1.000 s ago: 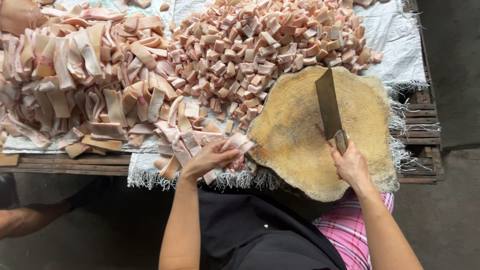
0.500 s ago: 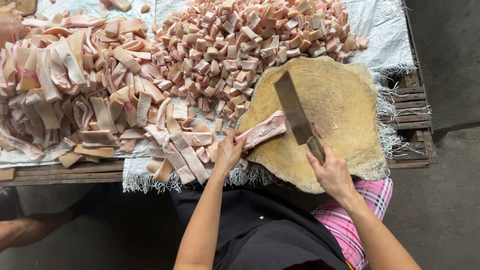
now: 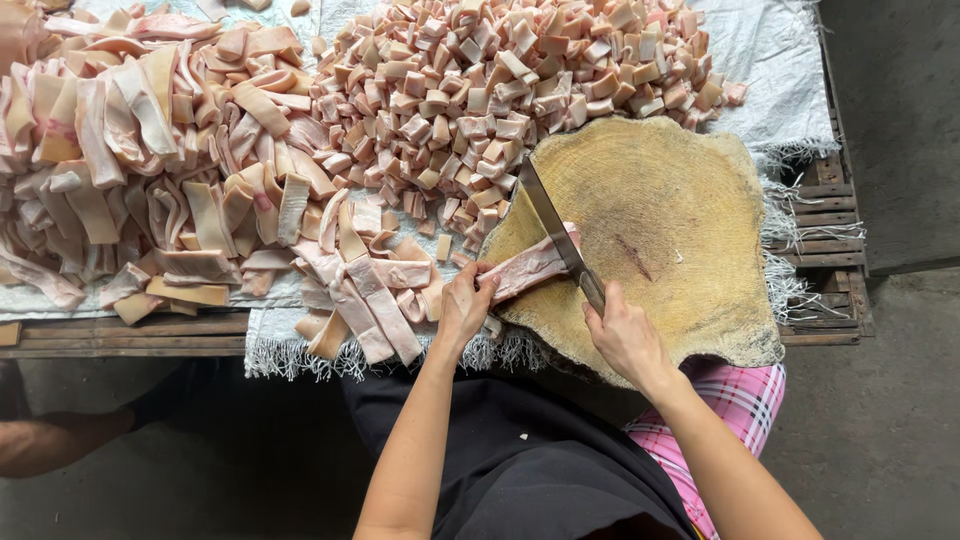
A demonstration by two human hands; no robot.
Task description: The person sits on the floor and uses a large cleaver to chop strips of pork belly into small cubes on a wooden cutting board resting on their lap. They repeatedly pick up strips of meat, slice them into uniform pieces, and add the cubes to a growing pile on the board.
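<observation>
While the left hand [image 3: 465,305] pinches a pink pork-skin strip [image 3: 530,265] at the near-left edge of the round wooden chopping block [image 3: 670,230], the right hand [image 3: 625,340] grips a cleaver [image 3: 560,230], its blade across the strip. Cut cubes [image 3: 500,80] lie piled beyond the block, uncut strips [image 3: 150,170] left of it on the worktop [image 3: 120,335].

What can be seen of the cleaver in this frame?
The cleaver has a broad, flat, dull grey metal blade. Its handle is hidden inside the right hand. It angles from that hand up and leftward, with its edge down across a pale pink meat strip lying on the left side of the round wooden chopping block. The left hand grips the strip's near end.
</observation>
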